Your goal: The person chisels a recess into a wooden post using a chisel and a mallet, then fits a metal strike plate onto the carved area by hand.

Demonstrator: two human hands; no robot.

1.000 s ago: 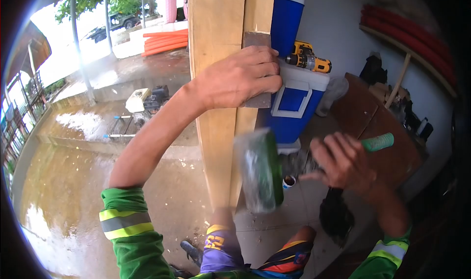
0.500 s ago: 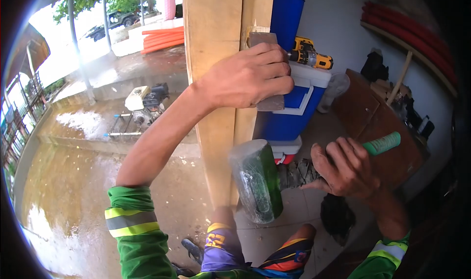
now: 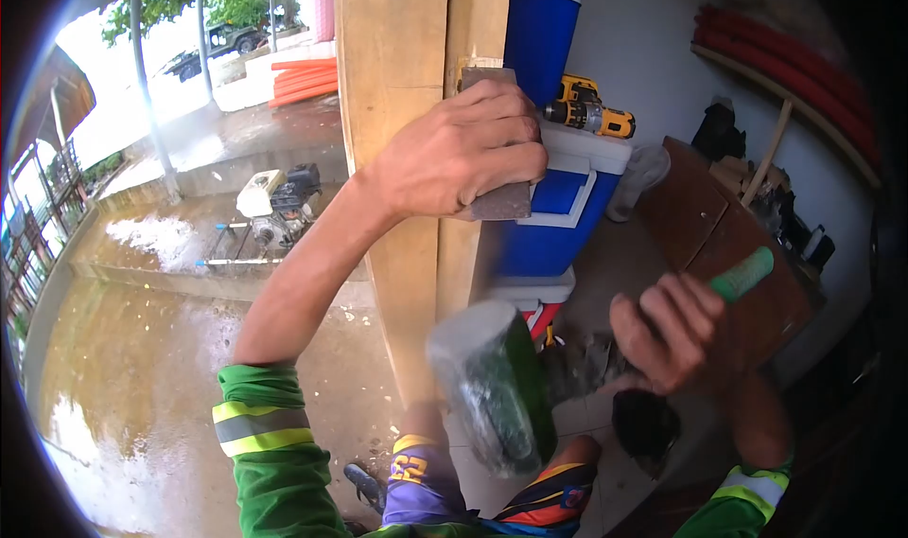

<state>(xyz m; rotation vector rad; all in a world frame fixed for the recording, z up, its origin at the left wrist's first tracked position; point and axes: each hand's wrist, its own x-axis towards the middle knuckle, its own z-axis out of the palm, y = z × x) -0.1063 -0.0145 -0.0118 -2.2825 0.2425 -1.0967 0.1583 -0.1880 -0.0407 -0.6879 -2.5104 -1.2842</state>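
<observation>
A small flat grey-brown block (image 3: 498, 174) is pressed against the tall pale wooden post (image 3: 397, 159) by the left hand (image 3: 454, 150), fingers wrapped tight around it. A big green-headed mallet (image 3: 492, 387) is gripped low down by the right hand (image 3: 667, 330).

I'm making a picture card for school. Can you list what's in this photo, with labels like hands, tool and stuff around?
Left hand: presses a flat grey block against the wooden post
Right hand: grips a green-handled mallet, head blurred
Behind: blue cooler with a yellow drill on it
Right: brown cabinet
Left: wet floor, small engine
</observation>
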